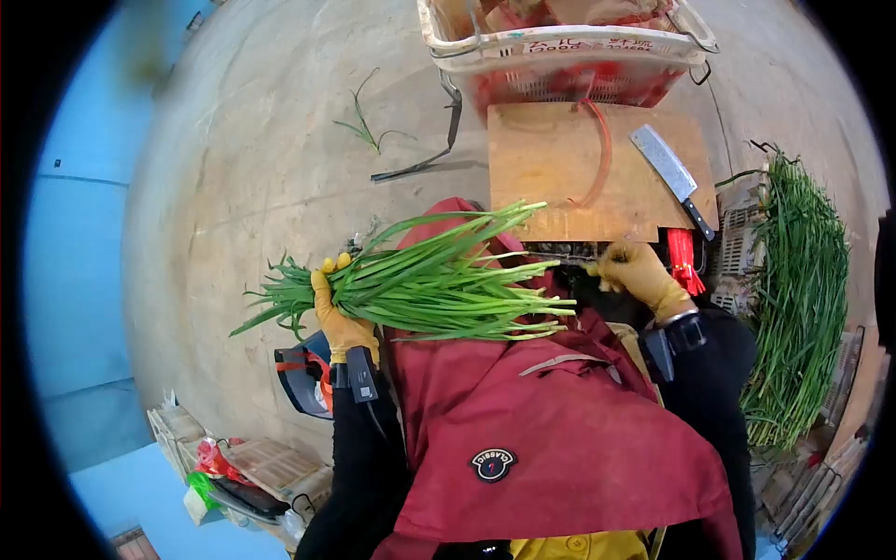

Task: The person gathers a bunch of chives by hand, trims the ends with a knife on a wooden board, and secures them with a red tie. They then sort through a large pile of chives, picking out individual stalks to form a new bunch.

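My left hand (342, 308), in a yellow glove, is wrapped round a bunch of long green stalks (439, 285) near its leafy end. The bunch lies sideways above the red apron (560, 420), its pale cut ends fanned out to the right. Beyond those ends is my right hand (635, 273), also gloved, with its fingers bent together by the lower edge of a wooden board (546, 168). Some thin bits show at its fingertips, too small to name. The right hand does not touch the bunch.
A cleaver (667, 163) and a red strap (602, 154) lie on the board. Red ties (684, 261) hang at its lower edge. Behind stands a white basket (569, 42). More green stalks (798, 299) are heaped at the right. A loose sprig (367, 126) lies on the floor.
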A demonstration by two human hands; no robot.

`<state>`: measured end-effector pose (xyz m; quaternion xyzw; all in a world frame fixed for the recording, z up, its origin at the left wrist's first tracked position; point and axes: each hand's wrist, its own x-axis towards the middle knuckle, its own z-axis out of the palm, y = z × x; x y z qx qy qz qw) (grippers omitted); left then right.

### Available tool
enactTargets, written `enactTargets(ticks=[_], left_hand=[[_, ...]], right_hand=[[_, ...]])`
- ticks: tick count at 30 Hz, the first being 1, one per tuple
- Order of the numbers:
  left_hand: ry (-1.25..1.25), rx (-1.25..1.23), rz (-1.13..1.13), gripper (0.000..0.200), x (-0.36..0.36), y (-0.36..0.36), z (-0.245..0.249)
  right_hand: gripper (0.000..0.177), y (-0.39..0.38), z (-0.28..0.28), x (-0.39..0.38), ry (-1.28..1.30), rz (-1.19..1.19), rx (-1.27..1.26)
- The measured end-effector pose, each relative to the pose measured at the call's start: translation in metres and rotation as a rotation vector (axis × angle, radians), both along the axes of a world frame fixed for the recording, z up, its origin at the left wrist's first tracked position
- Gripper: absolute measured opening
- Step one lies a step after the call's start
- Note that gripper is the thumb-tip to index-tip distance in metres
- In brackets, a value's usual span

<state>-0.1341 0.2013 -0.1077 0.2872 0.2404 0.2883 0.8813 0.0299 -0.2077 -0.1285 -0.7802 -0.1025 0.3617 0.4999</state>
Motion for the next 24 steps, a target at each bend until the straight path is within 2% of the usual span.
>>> enactTargets(ticks=[2, 3, 6, 7, 8, 10, 13, 16, 20, 23, 24], left_hand=[[0.013, 0.028, 0.004, 0.03, 0.0, -0.002, 0.001], [0.012, 0.038, -0.005, 0.03, 0.001, -0.002, 0.001], [0.043, 0.071, -0.001, 0.03, 0.001, -0.005, 0.006], [0.077, 0.081, 0.015, 0.03, 0.003, -0.009, 0.011], [0.111, 0.092, 0.026, 0.03, 0.004, -0.011, 0.014], [0.098, 0.109, 0.01, 0.031, 0.003, -0.009, 0.014], [0.112, 0.143, -0.003, 0.032, 0.003, -0.011, 0.019], [0.114, 0.156, -0.019, 0.032, 0.003, -0.015, 0.026], [0.085, 0.125, -0.033, 0.03, 0.004, -0.015, 0.029], [0.107, 0.141, -0.022, 0.03, 0.004, -0.018, 0.032], [0.117, 0.147, -0.013, 0.03, 0.005, -0.019, 0.033]], right_hand=[[0.011, -0.017, 0.009, -0.006, -0.29, 0.338, -0.237], [0.017, -0.02, 0.01, -0.008, -0.541, 0.477, -0.267], [0.013, 0.003, 0.042, -0.019, -0.554, 0.158, -0.065], [0.014, 0.016, 0.062, -0.023, -0.504, 0.137, 0.026], [0.017, 0.031, 0.077, -0.027, -0.445, 0.165, 0.051], [0.017, 0.06, 0.091, -0.03, -0.631, 0.332, 0.012], [0.015, 0.098, 0.085, -0.028, -0.774, 0.423, 0.061], [0.01, 0.129, 0.077, -0.036, -0.905, 0.403, 0.089], [0.013, 0.148, 0.054, -0.041, -0.822, 0.421, -0.11], [0.013, 0.139, 0.056, -0.04, -0.851, 0.356, 0.017], [0.014, 0.132, 0.053, -0.038, -0.786, 0.378, 0.102]])
